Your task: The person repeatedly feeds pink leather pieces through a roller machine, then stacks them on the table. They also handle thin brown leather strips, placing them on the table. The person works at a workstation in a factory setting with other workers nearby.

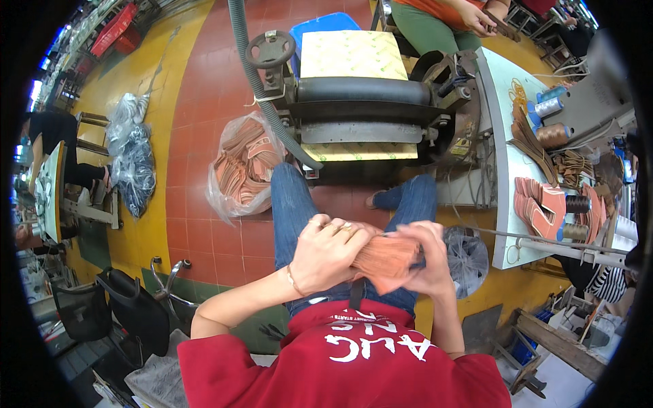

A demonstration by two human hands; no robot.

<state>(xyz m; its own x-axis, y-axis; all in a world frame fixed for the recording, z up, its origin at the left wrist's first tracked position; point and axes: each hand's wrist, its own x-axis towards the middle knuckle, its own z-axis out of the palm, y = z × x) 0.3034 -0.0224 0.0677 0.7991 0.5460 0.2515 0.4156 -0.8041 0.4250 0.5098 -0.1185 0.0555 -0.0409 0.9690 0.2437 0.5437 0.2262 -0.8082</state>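
Note:
A thick stack of orange-brown, leather-like cut pieces (385,260) is between my hands, above my lap. My left hand (331,250) is closed on the stack's left end, knuckles up, with rings on its fingers. Around the right end curl the fingers of my right hand (430,257), slightly smeared by motion. Palms and thumbs are mostly hidden. Beyond my knees stands a roller machine (364,92) with a dark roller, a handwheel (271,49) and a yellow patterned sheet (350,54) running through it.
Left of my knee, a clear plastic bag (243,166) holds many similar pieces. On the right, a pale table (500,136) carries thread spools (554,136) and more cut pieces (537,204). Another plastic bag (466,262) lies under it. A person (435,24) sits beyond the machine.

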